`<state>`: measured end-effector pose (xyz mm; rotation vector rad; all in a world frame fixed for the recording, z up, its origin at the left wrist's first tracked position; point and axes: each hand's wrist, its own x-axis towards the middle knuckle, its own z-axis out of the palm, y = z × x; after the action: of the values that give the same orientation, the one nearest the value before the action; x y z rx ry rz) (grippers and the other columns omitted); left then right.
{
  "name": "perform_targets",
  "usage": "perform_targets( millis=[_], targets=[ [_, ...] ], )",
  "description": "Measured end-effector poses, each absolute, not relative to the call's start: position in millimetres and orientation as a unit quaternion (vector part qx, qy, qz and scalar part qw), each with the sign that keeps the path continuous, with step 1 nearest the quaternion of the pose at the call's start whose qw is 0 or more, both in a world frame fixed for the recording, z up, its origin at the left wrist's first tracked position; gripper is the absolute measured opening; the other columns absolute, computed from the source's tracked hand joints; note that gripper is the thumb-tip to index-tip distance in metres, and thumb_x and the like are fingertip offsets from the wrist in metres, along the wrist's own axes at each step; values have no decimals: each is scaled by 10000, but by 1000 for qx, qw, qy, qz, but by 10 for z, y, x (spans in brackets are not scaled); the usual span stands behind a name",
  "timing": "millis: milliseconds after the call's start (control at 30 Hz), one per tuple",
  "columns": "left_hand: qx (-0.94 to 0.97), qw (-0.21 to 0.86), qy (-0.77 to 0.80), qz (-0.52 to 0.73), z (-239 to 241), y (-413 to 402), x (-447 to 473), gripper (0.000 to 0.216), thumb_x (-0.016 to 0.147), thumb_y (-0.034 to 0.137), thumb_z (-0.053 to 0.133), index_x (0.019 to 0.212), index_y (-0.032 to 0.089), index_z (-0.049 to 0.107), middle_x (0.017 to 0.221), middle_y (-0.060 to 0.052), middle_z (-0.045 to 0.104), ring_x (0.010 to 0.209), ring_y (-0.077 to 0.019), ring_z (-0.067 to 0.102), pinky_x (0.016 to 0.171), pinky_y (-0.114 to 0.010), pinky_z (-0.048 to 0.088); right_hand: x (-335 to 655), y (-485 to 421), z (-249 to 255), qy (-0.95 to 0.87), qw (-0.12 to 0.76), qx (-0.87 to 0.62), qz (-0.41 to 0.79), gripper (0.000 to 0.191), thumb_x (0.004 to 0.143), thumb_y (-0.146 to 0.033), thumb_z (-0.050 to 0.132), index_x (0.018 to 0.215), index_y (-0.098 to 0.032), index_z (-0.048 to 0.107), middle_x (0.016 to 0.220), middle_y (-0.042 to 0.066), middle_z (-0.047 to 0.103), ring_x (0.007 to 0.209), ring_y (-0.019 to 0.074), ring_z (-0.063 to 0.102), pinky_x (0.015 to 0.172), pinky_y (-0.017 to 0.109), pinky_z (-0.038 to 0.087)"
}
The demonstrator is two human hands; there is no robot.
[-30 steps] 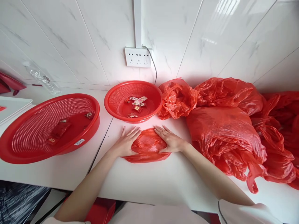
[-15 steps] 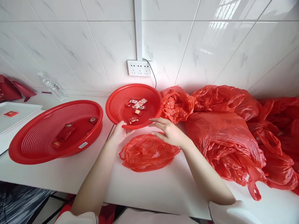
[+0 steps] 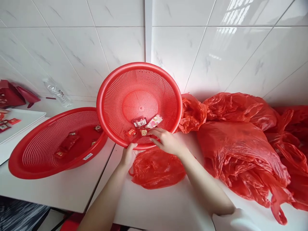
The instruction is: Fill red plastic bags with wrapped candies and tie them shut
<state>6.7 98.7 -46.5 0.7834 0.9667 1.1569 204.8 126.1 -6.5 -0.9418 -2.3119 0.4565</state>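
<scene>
A round red perforated plastic basket (image 3: 141, 78) stands tilted toward me, its near rim low. My left hand (image 3: 129, 155) grips that near rim, thumb on top and the other fingers underneath. Small wrapped packets lie gathered in the basket's lower part, among them a pink-and-white packet (image 3: 154, 121) and a dark red one with white lettering (image 3: 140, 122). Inside the near right side, my right hand (image 3: 166, 141) has its fingers stretched and apart, the tips at a small red packet (image 3: 143, 132). Below the basket lies a crumpled red plastic bag (image 3: 158, 170).
A larger red basket (image 3: 43, 134) with a few packets stands at the left. Beyond it are a white tray (image 3: 26, 117) with small packets and a clear plastic bottle (image 3: 57, 93). Several full red plastic bags (image 3: 240, 141) crowd the right. A tiled wall rises behind.
The basket has been lifted and tilted toward me, its packets sliding to the near side. My right hand has moved from the rim into the basket. Red packets appear on the tray at left.
</scene>
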Motion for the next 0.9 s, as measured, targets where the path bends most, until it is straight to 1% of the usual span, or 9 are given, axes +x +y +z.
perform_targets(
  millis=[67, 167, 233, 300, 467, 600, 700, 800, 900],
  targets=[
    [350, 666, 427, 502, -501, 973, 93, 438, 734, 281, 517, 1140, 142, 607, 1023, -94, 710, 1010, -299, 666, 837, -467, 551, 1963, 1289, -168, -876, 286, -353, 164, 340, 957, -284, 479, 1272, -174, 541, 1326, 129, 552, 1215, 226, 537, 1033, 386, 442],
    [343, 661, 422, 518, -574, 970, 124, 430, 725, 251, 537, 1141, 156, 596, 1053, -86, 706, 1033, -295, 658, 849, -454, 547, 1871, 1303, -294, -879, 267, -367, 145, 453, 957, -382, 479, 1351, -159, 483, 1445, 161, 449, 1350, 276, 407, 1097, 466, 361],
    [341, 654, 423, 526, -608, 976, 124, 388, 722, 247, 547, 1092, 147, 610, 1059, -93, 706, 1040, -300, 654, 858, -454, 543, 1858, 1289, -330, -881, 250, -369, 157, 518, 953, -445, 472, 1380, -153, 458, 1412, 175, 487, 1340, 299, 418, 1097, 512, 340],
    [347, 649, 427, 525, -623, 990, 102, 353, 738, 262, 544, 1058, 135, 624, 1066, -104, 707, 1040, -303, 653, 863, -456, 539, 1890, 1266, -322, -882, 245, -351, 199, 520, 946, -454, 485, 1373, -158, 471, 1323, 169, 565, 1251, 288, 509, 1056, 495, 389],
    [361, 654, 422, 513, -629, 1041, 37, 337, 776, 299, 536, 1036, 121, 656, 1090, -122, 705, 1068, -312, 645, 867, -445, 537, 2078, 1259, -219, -820, 303, -344, 342, 299, 970, -318, 454, 1199, -191, 601, 1076, 75, 687, 962, 190, 639, 880, 339, 497],
    [351, 650, 419, 528, -652, 1069, 40, 312, 771, 260, 552, 1030, 137, 674, 1049, -97, 721, 1059, -304, 653, 873, -439, 538, 2268, 1295, -139, -719, 330, -371, 487, 325, 940, -445, 484, 1019, -165, 627, 838, 16, 679, 729, 147, 625, 679, 266, 498],
    [348, 647, 419, 534, -674, 1078, 49, 279, 776, 243, 547, 999, 141, 680, 1016, -86, 729, 1030, -297, 667, 877, -438, 537, 2401, 1297, -84, -711, 275, -347, 546, 332, 865, -457, 601, 1003, -159, 650, 801, 14, 690, 677, 142, 626, 627, 251, 487],
    [357, 642, 419, 533, -688, 1073, 58, 283, 788, 258, 545, 1010, 141, 677, 1043, -90, 723, 1034, -298, 665, 872, -435, 538, 2431, 1295, -82, -776, 219, -369, 462, 247, 862, -401, 618, 921, -173, 693, 811, 29, 712, 702, 158, 646, 652, 263, 488],
    [364, 645, 423, 522, -693, 1043, 91, 297, 798, 268, 540, 1043, 157, 666, 1066, -85, 717, 1064, -296, 653, 860, -427, 543, 2300, 1316, -181, -796, 279, -439, 310, 231, 936, -349, 516, 962, -180, 673, 881, 62, 715, 773, 179, 661, 731, 300, 498]
  ],
)
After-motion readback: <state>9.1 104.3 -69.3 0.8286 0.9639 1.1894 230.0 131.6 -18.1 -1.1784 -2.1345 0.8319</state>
